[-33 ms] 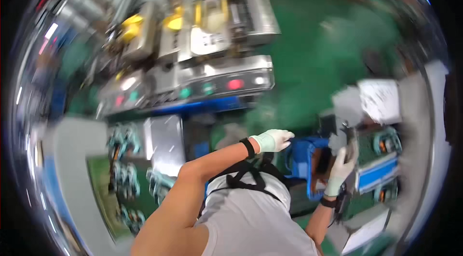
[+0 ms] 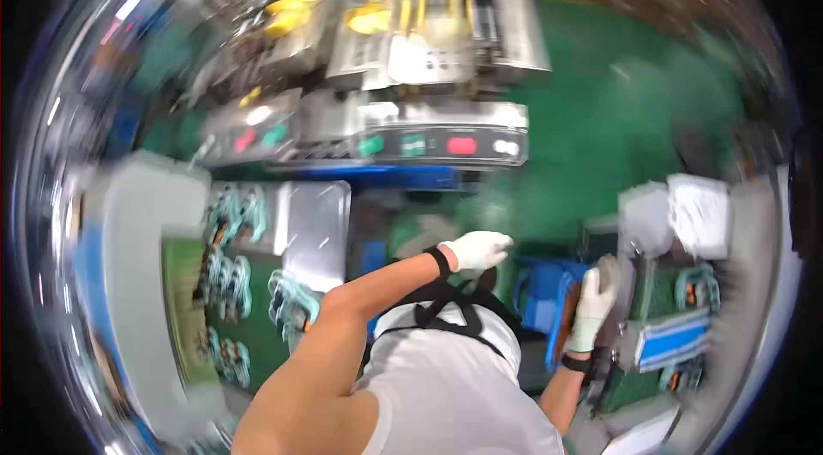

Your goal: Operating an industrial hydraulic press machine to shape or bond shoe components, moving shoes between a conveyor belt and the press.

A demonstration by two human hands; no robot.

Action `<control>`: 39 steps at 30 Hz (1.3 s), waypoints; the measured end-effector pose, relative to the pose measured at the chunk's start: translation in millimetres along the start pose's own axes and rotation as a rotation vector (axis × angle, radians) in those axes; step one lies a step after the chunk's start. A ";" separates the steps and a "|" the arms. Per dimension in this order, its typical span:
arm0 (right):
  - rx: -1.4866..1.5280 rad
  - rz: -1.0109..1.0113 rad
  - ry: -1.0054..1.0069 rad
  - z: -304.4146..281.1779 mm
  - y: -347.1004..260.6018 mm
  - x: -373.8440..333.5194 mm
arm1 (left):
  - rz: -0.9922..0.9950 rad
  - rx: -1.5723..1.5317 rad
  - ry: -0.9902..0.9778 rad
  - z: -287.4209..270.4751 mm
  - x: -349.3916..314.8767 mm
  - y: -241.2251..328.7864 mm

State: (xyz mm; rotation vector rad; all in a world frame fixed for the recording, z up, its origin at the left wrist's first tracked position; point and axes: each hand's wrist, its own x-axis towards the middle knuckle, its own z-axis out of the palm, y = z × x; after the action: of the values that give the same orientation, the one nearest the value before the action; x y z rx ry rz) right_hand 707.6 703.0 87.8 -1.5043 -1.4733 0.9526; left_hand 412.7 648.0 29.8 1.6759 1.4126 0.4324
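My left hand [image 2: 478, 251], in a white glove with a black band at the wrist, hovers in front of my waist. Its fingers point to the right, loosely stretched, and nothing shows in them. On the right, my gloved right hand [image 2: 593, 305] is closed at the edge of a blue chair-like frame [image 2: 549, 284] with a brown panel. Against its fingertips is a greyish-brown thing [image 2: 608, 270], too blurred to name. Pale sheets [image 2: 646, 219] lie just beyond that hand.
Ahead stands a machine with yellow parts [image 2: 369, 18] and a control panel [image 2: 441, 145] with coloured buttons. Teal shoe-like pieces [image 2: 227, 288] sit on a rack at left, beside a metal tray [image 2: 313, 228]. A blue-and-white box [image 2: 673, 340] and white papers [image 2: 699, 213] are at right.
The whole view has swung, with the machine now farther right in the picture. My right hand has shifted slightly left; the grey piece near its fingers no longer shows the same way.
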 end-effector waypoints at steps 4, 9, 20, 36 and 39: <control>0.099 0.267 -0.707 156.9 87.3 -29.1 | -0.723 -0.068 0.748 10.3 -244.2 -154.8; -0.145 0.102 -0.998 278.9 67.2 -52.2 | -1.319 -0.101 1.327 50.3 -556.5 -185.4; -0.678 -0.068 -1.127 357.6 21.7 -108.4 | -1.514 -0.034 1.032 36.4 -719.3 -289.7; -0.391 0.264 -1.678 454.5 -202.7 -242.0 | -0.597 -0.667 1.508 -86.4 -565.7 -129.0; 0.222 0.805 -1.833 451.6 -187.7 -254.5 | -0.298 -0.686 1.321 -89.9 -523.6 -106.1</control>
State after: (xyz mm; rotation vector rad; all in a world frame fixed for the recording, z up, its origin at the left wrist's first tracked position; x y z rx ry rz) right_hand 209.9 465.9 79.1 -0.7413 -1.5237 3.3584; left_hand 128.0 199.0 134.1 0.4778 1.9784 1.7989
